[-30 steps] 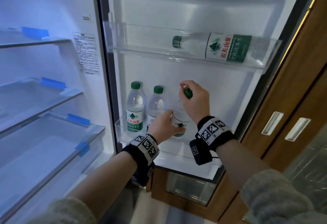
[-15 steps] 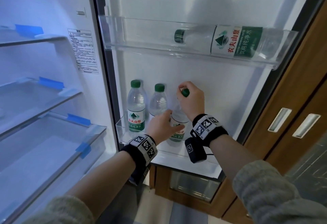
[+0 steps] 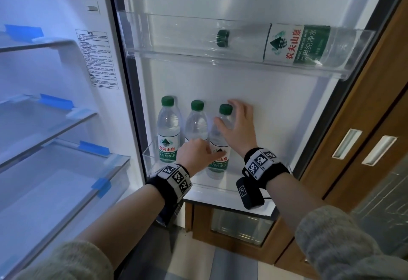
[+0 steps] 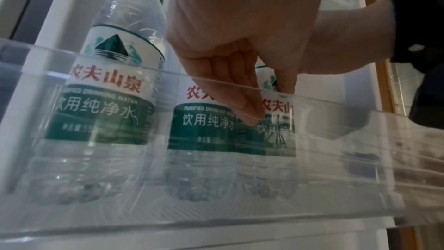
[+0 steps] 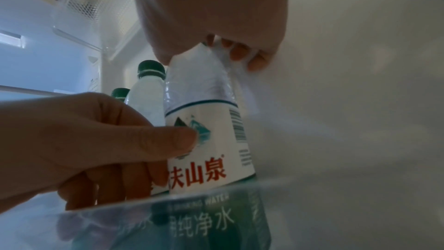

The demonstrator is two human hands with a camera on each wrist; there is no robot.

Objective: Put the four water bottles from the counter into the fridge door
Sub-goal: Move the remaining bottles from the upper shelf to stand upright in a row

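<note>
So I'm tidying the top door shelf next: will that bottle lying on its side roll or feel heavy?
The lying bottle is round, so it could roll, though the top door shelf should contain it. It looks full, so probably heavy for its size.

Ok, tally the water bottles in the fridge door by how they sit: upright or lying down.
Upright bottles, lower bin: 3
Lying bottle, upper bin: 1
Total: 4
</note>
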